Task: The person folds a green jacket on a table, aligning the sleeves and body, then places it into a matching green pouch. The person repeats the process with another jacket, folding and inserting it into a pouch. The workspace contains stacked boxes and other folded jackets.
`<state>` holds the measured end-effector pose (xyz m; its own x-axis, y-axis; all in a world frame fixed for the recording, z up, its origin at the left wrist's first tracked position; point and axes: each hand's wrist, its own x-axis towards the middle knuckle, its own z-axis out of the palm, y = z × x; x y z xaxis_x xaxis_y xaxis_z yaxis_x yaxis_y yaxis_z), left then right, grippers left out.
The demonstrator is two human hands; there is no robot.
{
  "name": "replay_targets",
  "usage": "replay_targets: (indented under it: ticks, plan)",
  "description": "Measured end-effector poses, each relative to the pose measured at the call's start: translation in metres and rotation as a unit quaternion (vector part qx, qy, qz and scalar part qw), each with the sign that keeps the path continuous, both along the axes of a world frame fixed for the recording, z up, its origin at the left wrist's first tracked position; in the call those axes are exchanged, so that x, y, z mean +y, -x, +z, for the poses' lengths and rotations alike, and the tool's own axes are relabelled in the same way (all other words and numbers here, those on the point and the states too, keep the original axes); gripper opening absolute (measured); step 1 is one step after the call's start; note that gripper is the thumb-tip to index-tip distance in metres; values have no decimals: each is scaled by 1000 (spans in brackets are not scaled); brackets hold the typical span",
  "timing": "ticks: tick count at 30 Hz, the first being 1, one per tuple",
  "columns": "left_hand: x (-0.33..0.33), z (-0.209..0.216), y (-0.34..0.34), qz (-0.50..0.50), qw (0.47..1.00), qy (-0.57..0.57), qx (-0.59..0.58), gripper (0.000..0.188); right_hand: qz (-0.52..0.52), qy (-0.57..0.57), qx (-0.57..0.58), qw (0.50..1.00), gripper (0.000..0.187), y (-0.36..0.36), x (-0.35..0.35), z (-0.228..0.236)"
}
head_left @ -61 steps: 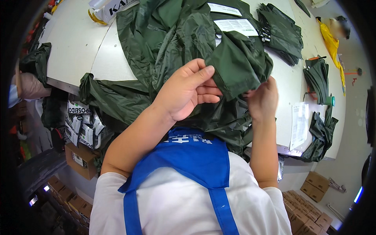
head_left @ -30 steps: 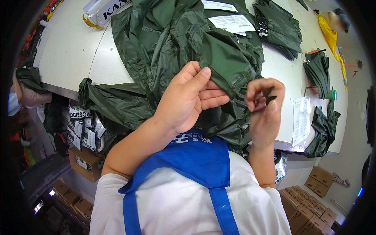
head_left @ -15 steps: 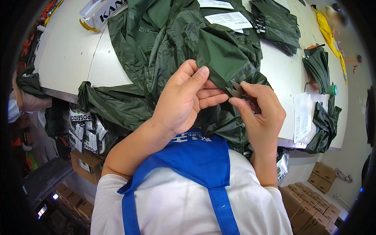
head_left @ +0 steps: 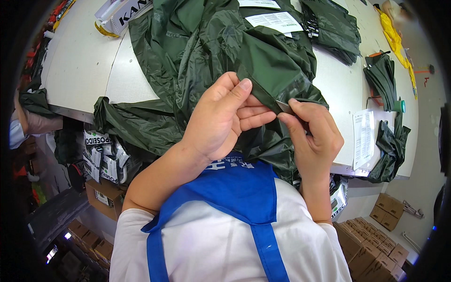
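At table [head_left: 80, 70], L grip [head_left: 218, 113] pinching cloth [head_left: 272, 68], hem [head_left: 261, 90] slants down-R, R grip [head_left: 318, 127] clamping blade [head_left: 284, 107], pointing up-L

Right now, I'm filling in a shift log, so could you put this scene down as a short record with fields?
Left hand: holds an edge of the dark green fabric between thumb and fingers
Right hand: pinches a small metal tool, its tip at the fabric's edge
Surface: pale table, the fabric crumpled across it
Far side: white paper sheets; folded dark green pieces to their right
Clothing: blue apron over a white shirt
Unclear: the tool's exact kind, mostly hidden by the fingers
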<state>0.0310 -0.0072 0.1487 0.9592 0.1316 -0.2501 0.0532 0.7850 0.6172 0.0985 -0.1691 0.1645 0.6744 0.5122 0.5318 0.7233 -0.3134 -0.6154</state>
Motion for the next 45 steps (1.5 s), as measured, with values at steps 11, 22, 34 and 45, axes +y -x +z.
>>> replay_targets:
  ticks: [11,22,34,45]
  plan:
    - [-1,-1,0,7,1000,5,7,20,1,1,45,999,29,0,-2,-1]
    - [1,2,-2,3,1000,-9,5,16,-19,13,-60,998,25,-2,3,-4]
    - [1,-3,-3,8,1000,14,27,15,-27,-281,239,929,32,-16,1,-32]
    - [4,-9,-5,3,1000,11,23,13,420,-318,455,718,36,-24,-16,-15]
